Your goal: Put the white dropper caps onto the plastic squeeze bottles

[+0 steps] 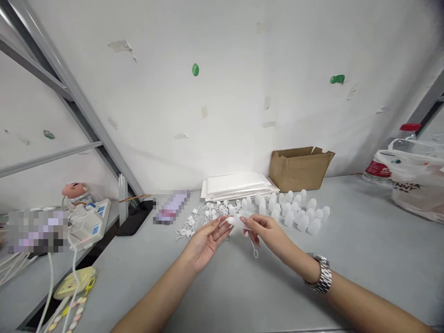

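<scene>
Both my hands meet above the grey table around a small translucent white cap-like piece (237, 220). The thumb and fingertips of my left hand (205, 244) pinch its left end, the other fingers stretched out. My right hand (261, 228), a metal watch on its wrist, grips the right end between thumb and fingers. A thin white strap with a loop (255, 253) hangs below the right fingers. Just behind my hands lies a pile of small white caps with straps (211, 210). Several translucent white cups (303, 223) stand in loose rows to the right.
White padded envelopes (236, 183) and an open cardboard box (300, 170) stand against the wall. At far right are a plastic bag (416, 185) and a red-capped bottle (378, 169). A power strip (92, 224), cables and a yellow case (74, 283) lie left.
</scene>
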### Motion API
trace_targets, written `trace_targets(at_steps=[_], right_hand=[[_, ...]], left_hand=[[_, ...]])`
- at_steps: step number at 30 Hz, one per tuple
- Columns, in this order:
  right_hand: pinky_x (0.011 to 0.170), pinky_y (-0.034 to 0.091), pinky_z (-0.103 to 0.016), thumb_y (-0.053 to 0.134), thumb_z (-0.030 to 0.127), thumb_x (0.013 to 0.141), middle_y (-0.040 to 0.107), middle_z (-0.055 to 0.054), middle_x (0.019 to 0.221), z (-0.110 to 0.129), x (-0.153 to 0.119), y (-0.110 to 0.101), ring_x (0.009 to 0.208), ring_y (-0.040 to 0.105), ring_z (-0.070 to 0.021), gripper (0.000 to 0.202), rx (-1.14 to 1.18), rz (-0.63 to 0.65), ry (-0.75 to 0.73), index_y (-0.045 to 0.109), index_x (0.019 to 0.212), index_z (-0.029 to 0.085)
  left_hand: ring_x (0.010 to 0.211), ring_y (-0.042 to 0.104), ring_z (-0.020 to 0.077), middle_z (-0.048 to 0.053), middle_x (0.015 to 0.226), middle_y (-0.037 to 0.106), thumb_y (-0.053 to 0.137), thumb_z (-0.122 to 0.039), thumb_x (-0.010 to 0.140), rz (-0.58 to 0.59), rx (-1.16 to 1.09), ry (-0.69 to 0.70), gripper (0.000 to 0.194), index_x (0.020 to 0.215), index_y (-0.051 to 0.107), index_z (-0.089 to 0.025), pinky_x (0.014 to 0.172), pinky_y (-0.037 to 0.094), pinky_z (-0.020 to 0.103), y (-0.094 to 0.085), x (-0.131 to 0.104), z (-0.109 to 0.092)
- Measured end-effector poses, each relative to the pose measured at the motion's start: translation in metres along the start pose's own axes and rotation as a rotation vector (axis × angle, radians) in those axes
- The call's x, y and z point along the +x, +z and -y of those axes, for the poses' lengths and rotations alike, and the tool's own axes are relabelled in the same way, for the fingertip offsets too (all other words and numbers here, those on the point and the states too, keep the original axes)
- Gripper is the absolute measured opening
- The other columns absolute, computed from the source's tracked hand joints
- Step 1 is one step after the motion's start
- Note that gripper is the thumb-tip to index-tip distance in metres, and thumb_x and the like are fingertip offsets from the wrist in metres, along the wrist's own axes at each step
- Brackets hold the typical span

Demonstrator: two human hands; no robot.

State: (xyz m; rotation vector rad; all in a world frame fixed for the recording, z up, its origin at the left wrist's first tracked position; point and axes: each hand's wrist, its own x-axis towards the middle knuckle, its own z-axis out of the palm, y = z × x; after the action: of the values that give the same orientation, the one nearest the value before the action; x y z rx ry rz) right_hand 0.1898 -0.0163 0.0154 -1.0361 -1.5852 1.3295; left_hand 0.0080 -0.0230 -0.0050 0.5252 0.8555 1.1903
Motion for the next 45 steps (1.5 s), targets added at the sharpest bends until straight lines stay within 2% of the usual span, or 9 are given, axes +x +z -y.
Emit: trace_targets(at_steps=[5, 10, 13, 18, 27, 36, 40, 45], right_hand=[[0.050, 0.036, -0.025, 0.050, 0.057, 0.076, 0.046, 0.003, 0.047, -0.001, -0.001, 0.000, 0.047, 0.043, -0.0112, 0.044, -0.008, -0.030, -0.032, 0.048, 0.052, 0.019], [0.048, 0.033, -0.026, 0.052, 0.053, 0.076, 0.045, 0.003, 0.046, -0.001, -0.001, -0.002, 0.043, 0.039, -0.0098, 0.043, 0.017, -0.055, -0.030, 0.047, 0.051, 0.019], [0.044, 0.028, -0.024, 0.055, 0.050, 0.075, 0.041, 0.005, 0.043, -0.002, -0.003, -0.003, 0.041, 0.035, -0.0086, 0.039, -0.020, -0.031, -0.041, 0.049, 0.053, 0.019], [0.041, 0.025, -0.023, 0.056, 0.047, 0.075, 0.039, 0.005, 0.042, -0.004, -0.003, -0.003, 0.039, 0.033, -0.0074, 0.037, -0.026, -0.012, -0.032, 0.050, 0.054, 0.018], [0.041, 0.027, -0.023, 0.056, 0.049, 0.075, 0.041, 0.005, 0.042, -0.002, -0.003, -0.005, 0.039, 0.034, -0.0070, 0.038, -0.020, -0.003, -0.028, 0.048, 0.053, 0.018], [0.044, 0.032, -0.022, 0.058, 0.045, 0.074, 0.039, 0.006, 0.040, 0.002, -0.005, -0.005, 0.039, 0.036, -0.0069, 0.037, 0.024, 0.027, -0.017, 0.048, 0.051, 0.018], [0.041, 0.028, -0.021, 0.057, 0.044, 0.075, 0.041, 0.006, 0.041, 0.003, -0.007, -0.005, 0.038, 0.035, -0.0065, 0.035, -0.001, 0.041, -0.029, 0.049, 0.053, 0.018], [0.043, 0.026, -0.022, 0.055, 0.043, 0.077, 0.039, 0.006, 0.045, 0.001, -0.008, -0.004, 0.042, 0.034, -0.0073, 0.034, -0.114, 0.021, -0.048, 0.049, 0.056, 0.017]], left_hand=[[0.104, 0.058, 0.0204, 0.010, 0.109, 0.065, 0.065, -0.016, 0.071, 0.038, 0.152, 0.093, 0.021, 0.092, 0.065, -0.013, 0.099, 0.041, 0.032, 0.004, -0.003, -0.004], [0.102, 0.059, 0.0242, 0.009, 0.102, 0.068, 0.072, -0.021, 0.062, -0.031, 0.414, 0.388, 0.029, 0.090, 0.065, -0.016, 0.094, 0.044, 0.037, 0.013, -0.010, -0.003], [0.101, 0.059, 0.0256, 0.009, 0.098, 0.069, 0.072, -0.022, 0.061, -0.049, 0.463, 0.471, 0.030, 0.089, 0.066, -0.016, 0.090, 0.047, 0.038, 0.016, -0.013, -0.001], [0.099, 0.061, 0.0257, 0.008, 0.099, 0.069, 0.071, -0.021, 0.061, -0.032, 0.487, 0.483, 0.028, 0.089, 0.066, -0.017, 0.087, 0.049, 0.037, 0.016, -0.015, 0.000], [0.101, 0.060, 0.0262, 0.008, 0.102, 0.068, 0.070, -0.019, 0.063, 0.012, 0.492, 0.459, 0.028, 0.091, 0.066, -0.017, 0.087, 0.049, 0.037, 0.014, -0.014, -0.002], [0.103, 0.059, 0.0231, 0.007, 0.103, 0.068, 0.073, -0.018, 0.063, 0.150, 0.431, 0.292, 0.032, 0.094, 0.066, -0.018, 0.089, 0.047, 0.033, 0.007, -0.009, -0.009], [0.104, 0.058, 0.0227, 0.008, 0.105, 0.067, 0.073, -0.018, 0.063, 0.162, 0.405, 0.270, 0.031, 0.093, 0.067, -0.017, 0.092, 0.045, 0.033, 0.007, -0.010, -0.011], [0.095, 0.063, 0.0229, 0.011, 0.102, 0.068, 0.071, -0.027, 0.066, 0.145, 0.386, 0.252, 0.033, 0.097, 0.065, -0.015, 0.089, 0.045, 0.035, 0.007, -0.011, -0.012]])
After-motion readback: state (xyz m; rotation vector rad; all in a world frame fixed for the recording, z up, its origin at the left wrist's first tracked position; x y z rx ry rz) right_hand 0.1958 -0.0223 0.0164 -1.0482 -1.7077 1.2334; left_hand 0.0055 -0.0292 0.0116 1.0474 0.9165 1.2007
